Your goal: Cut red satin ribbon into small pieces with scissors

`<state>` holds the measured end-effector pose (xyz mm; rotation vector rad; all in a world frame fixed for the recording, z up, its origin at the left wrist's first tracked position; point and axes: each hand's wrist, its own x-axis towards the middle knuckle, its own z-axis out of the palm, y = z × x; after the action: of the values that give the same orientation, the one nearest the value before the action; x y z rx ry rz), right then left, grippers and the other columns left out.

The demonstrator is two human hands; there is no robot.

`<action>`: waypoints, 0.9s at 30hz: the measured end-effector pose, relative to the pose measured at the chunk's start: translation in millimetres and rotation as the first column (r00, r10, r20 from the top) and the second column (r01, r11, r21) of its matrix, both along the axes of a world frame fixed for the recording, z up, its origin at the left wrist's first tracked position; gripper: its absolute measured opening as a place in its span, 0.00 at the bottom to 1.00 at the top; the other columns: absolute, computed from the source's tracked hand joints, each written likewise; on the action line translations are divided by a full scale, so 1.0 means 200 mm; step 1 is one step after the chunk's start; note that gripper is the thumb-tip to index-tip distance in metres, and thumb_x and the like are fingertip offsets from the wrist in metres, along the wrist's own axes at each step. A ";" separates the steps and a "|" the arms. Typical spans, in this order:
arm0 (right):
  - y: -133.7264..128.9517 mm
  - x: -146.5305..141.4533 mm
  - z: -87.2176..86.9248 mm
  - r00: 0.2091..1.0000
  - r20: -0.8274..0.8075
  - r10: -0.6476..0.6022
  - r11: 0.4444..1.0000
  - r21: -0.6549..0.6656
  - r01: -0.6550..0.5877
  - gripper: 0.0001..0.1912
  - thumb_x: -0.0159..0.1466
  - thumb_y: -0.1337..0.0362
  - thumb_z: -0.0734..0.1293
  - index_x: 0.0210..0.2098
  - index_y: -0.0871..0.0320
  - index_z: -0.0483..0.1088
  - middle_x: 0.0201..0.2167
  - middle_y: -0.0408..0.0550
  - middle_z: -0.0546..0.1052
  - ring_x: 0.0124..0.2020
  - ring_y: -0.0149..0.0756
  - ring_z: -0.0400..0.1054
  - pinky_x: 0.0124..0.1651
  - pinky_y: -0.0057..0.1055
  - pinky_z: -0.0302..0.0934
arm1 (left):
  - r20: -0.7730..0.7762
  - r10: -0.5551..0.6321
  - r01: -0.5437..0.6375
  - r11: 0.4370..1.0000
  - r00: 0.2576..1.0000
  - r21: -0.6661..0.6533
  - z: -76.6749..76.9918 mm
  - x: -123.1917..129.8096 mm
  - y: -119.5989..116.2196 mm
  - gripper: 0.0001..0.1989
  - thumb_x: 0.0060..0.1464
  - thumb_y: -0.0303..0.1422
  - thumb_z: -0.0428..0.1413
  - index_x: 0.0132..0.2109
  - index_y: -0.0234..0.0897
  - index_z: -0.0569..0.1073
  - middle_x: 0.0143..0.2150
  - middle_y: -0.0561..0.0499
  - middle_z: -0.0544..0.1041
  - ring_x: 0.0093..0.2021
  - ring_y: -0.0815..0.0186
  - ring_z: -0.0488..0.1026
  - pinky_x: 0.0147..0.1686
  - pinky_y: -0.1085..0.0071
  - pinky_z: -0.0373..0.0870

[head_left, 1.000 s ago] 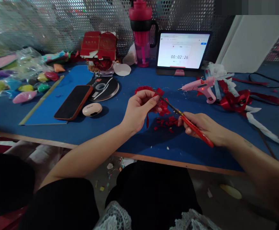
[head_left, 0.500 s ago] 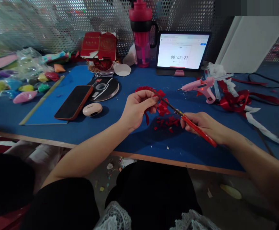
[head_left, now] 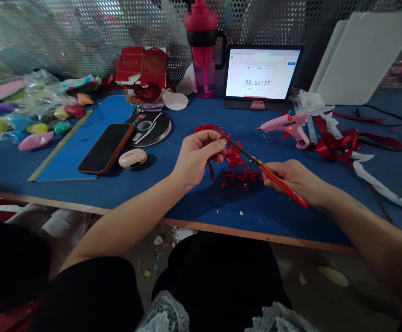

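Observation:
My left hand is closed in a pinch on a piece of red ribbon, whose end hangs below the fingers. Ruffled red material shows just behind that hand; whether it belongs to the same piece I cannot tell. In my right hand are scissors with red handles, their dark blades running up to the left fingertips and looking closed together. Crumpled red ribbon bits lie behind the blades, and small red scraps are scattered on the blue table below them.
To the right lie a pink glue gun, red ribbon and a white strip. A tablet and a pink bottle stand behind. Leftward are a ribbon spool, a small case and a phone.
A red bit beside the blades near my left fingertips no longer shows there. The scissor handles have shifted slightly up and left; my left hand keeps its pinch.

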<state>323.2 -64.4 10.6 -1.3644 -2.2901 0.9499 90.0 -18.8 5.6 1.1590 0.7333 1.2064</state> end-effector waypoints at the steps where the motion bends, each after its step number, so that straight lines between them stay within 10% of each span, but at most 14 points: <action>1: 0.00 0.00 0.00 1.000 0.002 -0.007 1.000 0.010 0.007 0.24 0.62 0.42 0.60 0.24 0.57 0.61 0.17 0.39 0.60 0.19 0.26 0.51 0.23 0.28 0.45 | 0.000 0.001 -0.001 1.000 1.000 0.010 0.00 0.00 0.00 0.05 0.46 0.27 0.61 0.28 0.34 0.71 0.21 0.56 0.73 0.18 0.78 0.67 0.18 0.82 0.62; 7: 0.00 0.02 -0.02 0.991 -0.120 -0.060 0.997 -0.051 0.054 0.25 0.62 0.40 0.59 0.33 0.58 0.65 0.17 0.38 0.59 0.19 0.29 0.54 0.23 0.29 0.47 | -0.045 0.052 -0.047 0.994 0.998 0.099 -0.02 0.01 0.01 0.06 0.53 0.31 0.60 0.31 0.34 0.73 0.20 0.56 0.69 0.16 0.80 0.55 0.15 0.80 0.50; 15: 0.01 0.04 -0.05 0.993 -0.087 -0.076 0.996 -0.057 0.071 0.24 0.65 0.42 0.57 0.39 0.58 0.67 0.19 0.39 0.62 0.20 0.28 0.55 0.25 0.29 0.48 | 0.007 0.034 -0.034 0.999 0.999 0.034 -0.04 0.02 0.02 0.16 0.56 0.17 0.45 0.41 0.35 0.74 0.28 0.55 0.67 0.21 0.78 0.58 0.23 0.80 0.58; 27: 0.01 0.05 -0.02 0.994 0.098 0.046 0.999 0.006 -0.047 0.29 0.62 0.38 0.55 0.42 0.57 0.65 0.28 0.45 0.68 0.26 0.35 0.60 0.30 0.32 0.49 | 0.056 0.079 -0.082 0.995 0.995 0.048 -0.02 0.01 0.03 0.04 0.55 0.26 0.59 0.39 0.34 0.72 0.31 0.52 0.79 0.27 0.74 0.76 0.31 0.78 0.73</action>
<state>332.7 -61.6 6.7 -1.3894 -2.4050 0.9050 91.3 -13.7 1.2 1.1434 0.7182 1.3251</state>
